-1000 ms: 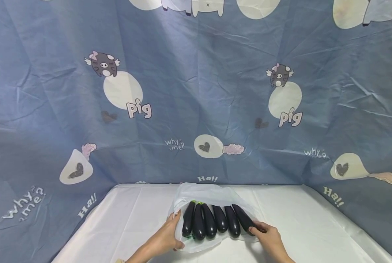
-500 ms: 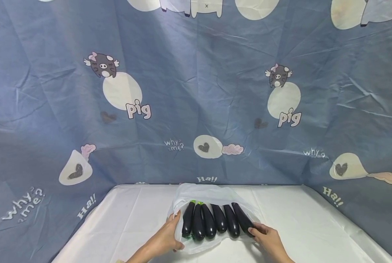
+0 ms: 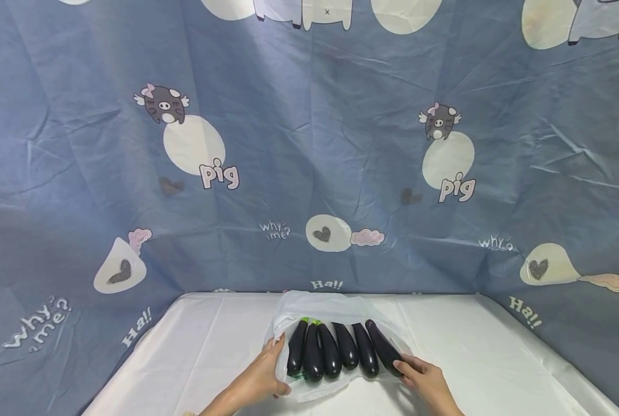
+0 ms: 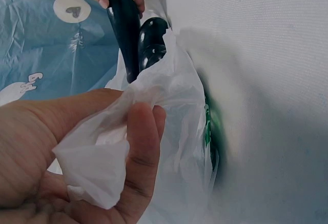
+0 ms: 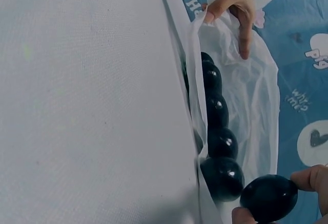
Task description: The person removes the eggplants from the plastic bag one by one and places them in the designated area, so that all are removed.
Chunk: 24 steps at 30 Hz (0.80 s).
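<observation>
Several glossy dark eggplants (image 3: 313, 352) lie side by side in a white translucent plastic bag (image 3: 309, 306), its mouth facing the person. My left hand (image 3: 260, 370) holds the bag's left edge, and in the left wrist view the film (image 4: 97, 157) passes between thumb and fingers. My right hand (image 3: 426, 378) grips the near end of the rightmost eggplant (image 3: 384, 348). The right wrist view shows that eggplant (image 5: 269, 198) pinched between thumb and fingers, beside the row of others (image 5: 223, 178). The far ends of some eggplants are hidden under the bag's upper layer.
A white cloth covers the table (image 3: 496, 346) beneath the bag. Behind and at the sides hangs a blue curtain (image 3: 268, 173) with cartoon pigs. Green print (image 4: 207, 126) shows on the bag's underside.
The rightmost eggplant has shifted slightly in my right hand, and more of its far end shows at the bag's upper layer. My left hand stays on the bag's edge.
</observation>
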Motion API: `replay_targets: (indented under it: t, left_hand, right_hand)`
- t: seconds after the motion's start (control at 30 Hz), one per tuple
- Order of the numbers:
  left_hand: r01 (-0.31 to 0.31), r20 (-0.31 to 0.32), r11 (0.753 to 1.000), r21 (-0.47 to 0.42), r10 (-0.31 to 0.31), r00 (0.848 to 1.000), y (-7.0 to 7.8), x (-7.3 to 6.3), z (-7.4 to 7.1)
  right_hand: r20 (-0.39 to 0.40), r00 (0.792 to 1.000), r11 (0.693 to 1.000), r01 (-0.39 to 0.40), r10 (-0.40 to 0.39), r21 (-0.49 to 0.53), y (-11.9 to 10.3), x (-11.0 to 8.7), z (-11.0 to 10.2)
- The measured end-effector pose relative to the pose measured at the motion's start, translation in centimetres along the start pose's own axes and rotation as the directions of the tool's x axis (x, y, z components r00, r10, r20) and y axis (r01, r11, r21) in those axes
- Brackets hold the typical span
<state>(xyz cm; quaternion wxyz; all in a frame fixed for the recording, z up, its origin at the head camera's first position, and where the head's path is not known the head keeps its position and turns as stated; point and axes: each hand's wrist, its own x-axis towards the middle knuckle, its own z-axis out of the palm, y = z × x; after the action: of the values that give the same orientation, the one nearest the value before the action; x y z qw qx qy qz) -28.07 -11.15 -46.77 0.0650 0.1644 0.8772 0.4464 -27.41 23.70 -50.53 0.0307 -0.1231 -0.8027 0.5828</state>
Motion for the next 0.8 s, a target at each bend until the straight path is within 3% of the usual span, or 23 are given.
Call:
replay_targets:
  t: [0.27,0.8]
  left_hand:
    - [0.012,0.009,1.000,0.006,-0.012,1.000,0.0,0.0,0.1]
    - [-0.010,-0.007,1.000,-0.013,0.010,1.000,0.1,-0.3,0.0]
  right_hand:
    - [0.007,1.000,0.998,-0.017,0.018,-0.061,0.0,0.0,-0.2]
    - [0.007,1.000,0.999,-0.010,0.010,-0.035,-0.4,-1.2,-0.6]
